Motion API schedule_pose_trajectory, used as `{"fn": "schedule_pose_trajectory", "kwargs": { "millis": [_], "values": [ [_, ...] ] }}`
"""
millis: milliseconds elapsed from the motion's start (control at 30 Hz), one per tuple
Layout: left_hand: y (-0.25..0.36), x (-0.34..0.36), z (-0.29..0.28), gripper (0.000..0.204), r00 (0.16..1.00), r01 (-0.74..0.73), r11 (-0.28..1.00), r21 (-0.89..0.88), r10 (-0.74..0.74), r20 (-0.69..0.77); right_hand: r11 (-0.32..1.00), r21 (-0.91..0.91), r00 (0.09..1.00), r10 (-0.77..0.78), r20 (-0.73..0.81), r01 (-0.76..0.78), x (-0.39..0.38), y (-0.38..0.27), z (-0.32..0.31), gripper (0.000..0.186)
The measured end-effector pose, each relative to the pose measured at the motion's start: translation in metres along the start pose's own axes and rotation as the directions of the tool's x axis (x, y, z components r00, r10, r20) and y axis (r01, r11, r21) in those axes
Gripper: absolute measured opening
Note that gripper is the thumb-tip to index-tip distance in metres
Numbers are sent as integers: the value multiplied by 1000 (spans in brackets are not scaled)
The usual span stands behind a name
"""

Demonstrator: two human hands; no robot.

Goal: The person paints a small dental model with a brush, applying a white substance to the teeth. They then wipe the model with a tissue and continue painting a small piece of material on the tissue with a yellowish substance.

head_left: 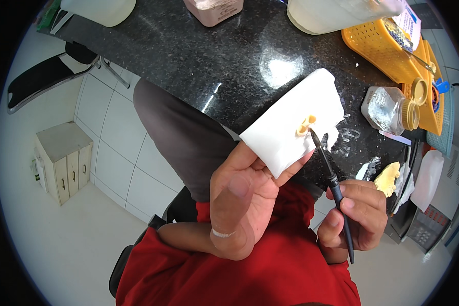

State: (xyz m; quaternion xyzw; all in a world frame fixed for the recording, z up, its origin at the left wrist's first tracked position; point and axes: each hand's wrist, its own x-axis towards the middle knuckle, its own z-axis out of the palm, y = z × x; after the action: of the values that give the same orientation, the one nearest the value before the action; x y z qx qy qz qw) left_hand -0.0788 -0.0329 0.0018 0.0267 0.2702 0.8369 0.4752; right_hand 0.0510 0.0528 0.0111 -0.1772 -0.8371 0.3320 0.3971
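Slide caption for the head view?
Right hand points a brush at yellowish pieces on a white sheet, supported by left hand.

You are holding a slim dark brush (334,179) in your right hand (358,213), and its handle is carrying small pale print, a figure included. Well back from the near edge of the worktop (178,66), a pinkish tub (214,12) is showing rows of small lettering on its side. Toward the right end, a white packet (408,21) at the yellow basket (363,45) is bearing blue print, too small for reading.
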Motion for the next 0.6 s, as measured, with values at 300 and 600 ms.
{"fn": "schedule_pose_trajectory", "kwargs": {
  "millis": [300,600],
  "values": [
    [-6,0,-10,62,993,-47,990,-134,60,97,1000,-14,1000,2,-17,-2,-2,0,1,27],
    [-5,1,-7,65,995,-47,996,-82,54,88,1000,-30,999,-4,-47,3,-3,1,0,26]
  ]
}}
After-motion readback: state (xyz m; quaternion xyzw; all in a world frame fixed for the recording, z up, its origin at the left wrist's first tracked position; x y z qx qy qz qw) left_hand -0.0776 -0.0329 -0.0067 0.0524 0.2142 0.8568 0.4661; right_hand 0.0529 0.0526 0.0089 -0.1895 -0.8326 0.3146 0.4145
